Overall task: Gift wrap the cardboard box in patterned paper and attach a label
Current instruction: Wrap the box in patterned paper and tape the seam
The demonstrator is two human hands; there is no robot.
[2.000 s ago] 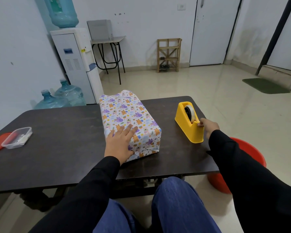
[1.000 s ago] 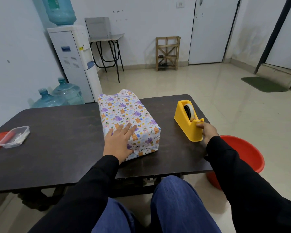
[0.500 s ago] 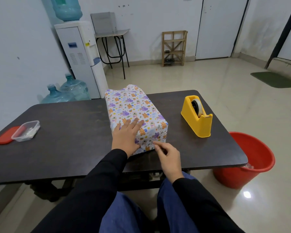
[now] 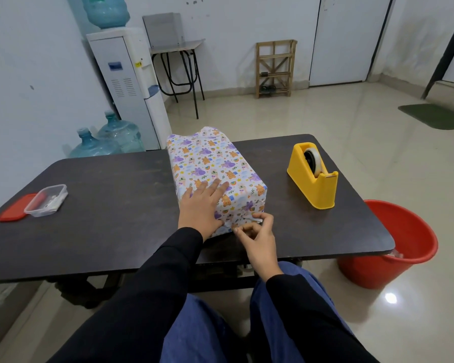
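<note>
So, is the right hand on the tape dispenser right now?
No, the right hand pinches at the near end of the wrapped box; the tape dispenser stands untouched further right.

We see the paper (image 4: 215, 163) as thin and matt, printed, with light creases at its folds. The table (image 4: 116, 218) has a dark, matt top with pale scuffs; whether it is wood or laminate we cannot tell. We take the dispenser (image 4: 312, 195) for smooth yellow plastic with a faint sheen, and the bucket (image 4: 362, 271) for smooth red plastic. The tub (image 4: 46, 200) is clear plastic, and the lid (image 4: 12, 213) is opaque red. The sleeves (image 4: 168, 271) are matt black cloth and the trousers (image 4: 194, 336) blue denim. The floor (image 4: 351, 132) is glossy tile; the rack (image 4: 273, 66) is bare wood.
</note>
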